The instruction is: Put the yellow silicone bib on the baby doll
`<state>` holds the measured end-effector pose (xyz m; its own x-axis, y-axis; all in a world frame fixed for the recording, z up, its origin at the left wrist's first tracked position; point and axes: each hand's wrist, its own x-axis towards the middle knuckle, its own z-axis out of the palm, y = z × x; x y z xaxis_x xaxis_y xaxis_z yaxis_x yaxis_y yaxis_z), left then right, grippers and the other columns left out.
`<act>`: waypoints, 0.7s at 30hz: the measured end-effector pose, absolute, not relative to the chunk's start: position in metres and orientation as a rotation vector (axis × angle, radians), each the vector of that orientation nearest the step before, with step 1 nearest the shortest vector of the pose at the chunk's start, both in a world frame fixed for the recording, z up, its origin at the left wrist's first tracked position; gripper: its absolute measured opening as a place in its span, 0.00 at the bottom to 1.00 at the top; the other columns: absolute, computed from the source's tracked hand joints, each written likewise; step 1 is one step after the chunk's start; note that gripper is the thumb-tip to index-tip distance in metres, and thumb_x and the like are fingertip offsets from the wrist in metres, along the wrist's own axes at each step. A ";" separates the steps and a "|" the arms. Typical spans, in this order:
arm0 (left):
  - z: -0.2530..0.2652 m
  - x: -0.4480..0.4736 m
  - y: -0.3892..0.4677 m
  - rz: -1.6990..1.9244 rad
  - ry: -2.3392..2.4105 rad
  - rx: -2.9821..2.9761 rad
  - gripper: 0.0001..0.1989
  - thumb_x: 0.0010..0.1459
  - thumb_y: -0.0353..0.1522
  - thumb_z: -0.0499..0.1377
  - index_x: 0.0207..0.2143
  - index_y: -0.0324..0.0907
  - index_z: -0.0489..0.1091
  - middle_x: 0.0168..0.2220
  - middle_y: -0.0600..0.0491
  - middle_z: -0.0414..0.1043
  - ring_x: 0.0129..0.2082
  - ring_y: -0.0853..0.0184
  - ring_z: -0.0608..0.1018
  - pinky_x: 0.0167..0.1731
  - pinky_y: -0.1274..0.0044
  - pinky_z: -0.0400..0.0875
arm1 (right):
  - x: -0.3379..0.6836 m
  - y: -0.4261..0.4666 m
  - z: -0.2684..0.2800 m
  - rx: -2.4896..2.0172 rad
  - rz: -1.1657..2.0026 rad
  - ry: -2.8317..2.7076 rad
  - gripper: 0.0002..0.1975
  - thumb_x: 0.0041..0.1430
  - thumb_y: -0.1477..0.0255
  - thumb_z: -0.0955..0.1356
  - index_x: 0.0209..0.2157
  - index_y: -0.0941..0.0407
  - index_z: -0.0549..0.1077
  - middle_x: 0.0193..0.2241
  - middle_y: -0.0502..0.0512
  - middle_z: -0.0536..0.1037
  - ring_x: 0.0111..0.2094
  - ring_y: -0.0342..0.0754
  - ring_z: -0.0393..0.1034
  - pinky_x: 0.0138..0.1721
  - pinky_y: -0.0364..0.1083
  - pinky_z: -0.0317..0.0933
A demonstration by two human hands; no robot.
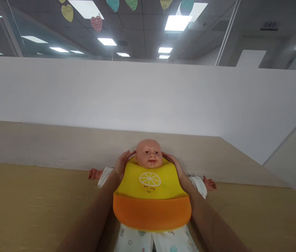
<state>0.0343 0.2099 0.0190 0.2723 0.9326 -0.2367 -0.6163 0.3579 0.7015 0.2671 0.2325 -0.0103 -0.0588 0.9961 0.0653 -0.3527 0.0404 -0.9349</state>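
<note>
A baby doll (pixel 149 148) in white printed clothes lies on its back with its arms spread to both sides. Over its chest is a yellow silicone bib (pixel 129 180) with a white citrus slice, a small smiling face and an orange catch pocket (pixel 152 211). At the left edge of the bib's neck, my left hand (pixel 122 162) curls in toward the doll's neck. My right hand (pixel 173 161) does likewise on the other side. Both hands' fingertips are hidden behind the bib's neck straps and the doll's head, so the fastening cannot be seen.
The doll rests on a wooden tabletop (pixel 45 199) with a paler board strip (pixel 45 145) behind it. Beyond rises a white partition wall (pixel 98 94), topped by glass with heart-shaped paper notes (pixel 96 23). At the right the pale surface ends in a slanting edge.
</note>
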 end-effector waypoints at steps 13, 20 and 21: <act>0.023 0.049 0.113 1.016 0.665 0.540 0.23 0.48 0.34 0.61 0.48 0.38 0.70 0.34 0.49 0.78 0.32 0.61 0.79 0.34 0.75 0.70 | 0.270 0.149 -0.021 -0.822 1.350 -0.925 0.13 0.38 0.65 0.70 0.30 0.52 0.78 0.41 0.53 0.78 0.49 0.52 0.67 0.56 0.51 0.53; -0.014 0.035 0.066 1.122 0.776 0.755 0.31 0.32 0.21 0.64 0.45 0.39 0.72 0.27 0.52 0.76 0.32 0.61 0.78 0.33 0.76 0.70 | 0.268 0.087 -0.027 -0.734 1.525 -0.871 0.11 0.40 0.64 0.69 0.28 0.52 0.79 0.35 0.55 0.80 0.45 0.54 0.70 0.52 0.52 0.57; -0.017 0.034 0.060 1.126 0.791 0.767 0.31 0.30 0.21 0.65 0.43 0.39 0.72 0.29 0.51 0.77 0.34 0.59 0.78 0.34 0.76 0.70 | 0.267 0.079 -0.023 -0.747 1.517 -0.918 0.12 0.40 0.63 0.69 0.28 0.53 0.79 0.34 0.55 0.80 0.44 0.54 0.70 0.51 0.53 0.58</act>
<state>0.0340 0.0601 -0.0175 0.2334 0.9604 -0.1521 -0.4693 0.2483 0.8474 0.2666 0.0790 -0.0228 -0.1431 0.9891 0.0356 -0.4909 -0.0397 -0.8703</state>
